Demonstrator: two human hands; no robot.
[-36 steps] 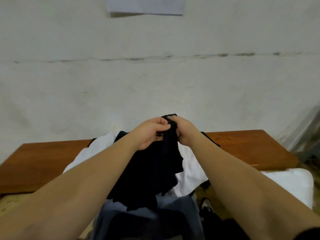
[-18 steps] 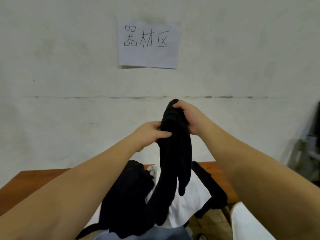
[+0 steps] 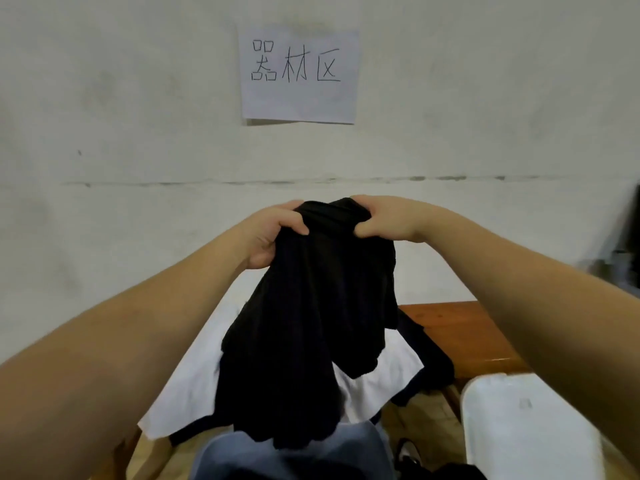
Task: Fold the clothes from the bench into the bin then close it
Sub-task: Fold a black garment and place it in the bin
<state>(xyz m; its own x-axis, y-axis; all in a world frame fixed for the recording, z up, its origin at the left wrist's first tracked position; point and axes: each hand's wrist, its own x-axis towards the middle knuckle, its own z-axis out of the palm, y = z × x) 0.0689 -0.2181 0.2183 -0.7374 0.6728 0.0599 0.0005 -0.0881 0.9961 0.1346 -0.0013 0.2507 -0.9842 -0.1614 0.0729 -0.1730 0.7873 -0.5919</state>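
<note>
A: Where's the work at?
B: Both hands hold up a bunched black fabric garment; the left hand and right hand curl their fingers round its top edge, above the brown wooden bench.
A: Anything folded?
B: Seemingly not. A white cloth garment lies on the bench, and the white plastic bin sits lower right, lid on.
</note>
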